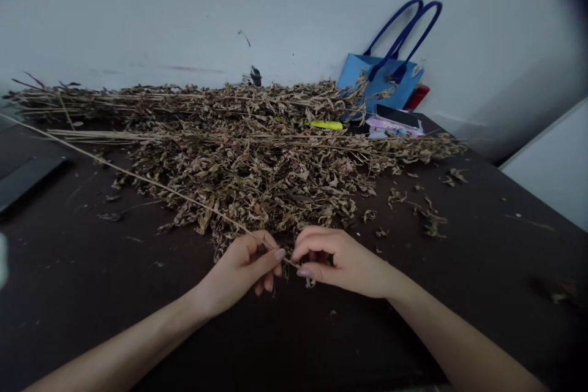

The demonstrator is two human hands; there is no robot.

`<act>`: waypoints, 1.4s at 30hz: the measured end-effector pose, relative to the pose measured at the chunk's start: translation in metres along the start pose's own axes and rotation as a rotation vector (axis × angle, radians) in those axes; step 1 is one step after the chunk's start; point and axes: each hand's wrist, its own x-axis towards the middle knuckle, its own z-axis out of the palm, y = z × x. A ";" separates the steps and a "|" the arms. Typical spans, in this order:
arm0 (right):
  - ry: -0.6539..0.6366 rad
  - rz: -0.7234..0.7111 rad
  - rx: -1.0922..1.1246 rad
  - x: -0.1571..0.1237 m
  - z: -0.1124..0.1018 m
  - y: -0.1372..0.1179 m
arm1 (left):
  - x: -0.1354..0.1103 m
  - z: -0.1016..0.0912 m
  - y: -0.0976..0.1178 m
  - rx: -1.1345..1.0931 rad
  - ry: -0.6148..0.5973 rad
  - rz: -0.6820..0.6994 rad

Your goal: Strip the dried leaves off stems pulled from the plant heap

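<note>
A long, thin dried stem runs slantwise from the far left edge down to my hands. My left hand is closed on it near its lower end, pinching it between thumb and fingers. Just to the right, my right hand has its thumb and fingertips closed around the stem's tip, where a small curled dry leaf hangs below. Directly behind both hands lies a wide heap of dried, curled brown leaves. The fingertips of my right hand partly hide the stem's end.
Bundled dried stalks lie along the wall on the dark table. A blue bag stands back right, beside a phone and a yellow-green object. A flat dark object is at left; leaf scraps lie right.
</note>
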 end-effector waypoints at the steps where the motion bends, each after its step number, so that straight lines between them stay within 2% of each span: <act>1: -0.010 -0.001 0.010 0.001 0.001 0.000 | 0.000 0.000 -0.001 -0.001 -0.009 -0.001; 9: -0.026 0.079 0.112 0.004 0.006 0.005 | -0.002 0.001 -0.004 -0.009 -0.051 -0.018; 15: 0.111 0.093 0.020 0.003 0.006 0.006 | 0.000 0.000 -0.003 -0.023 -0.057 -0.020; 20: 0.189 0.042 0.019 0.002 0.002 0.004 | 0.000 -0.001 0.000 -0.010 -0.054 -0.003; 23: 0.155 0.032 0.030 0.001 -0.001 0.004 | 0.000 -0.001 0.001 0.008 -0.049 0.013; 30: -0.061 -0.016 -0.003 0.001 -0.002 0.000 | 0.000 -0.002 0.000 0.016 -0.038 0.022; 42: -0.167 0.021 0.119 0.003 -0.004 0.011 | -0.001 -0.002 -0.002 0.021 -0.065 0.053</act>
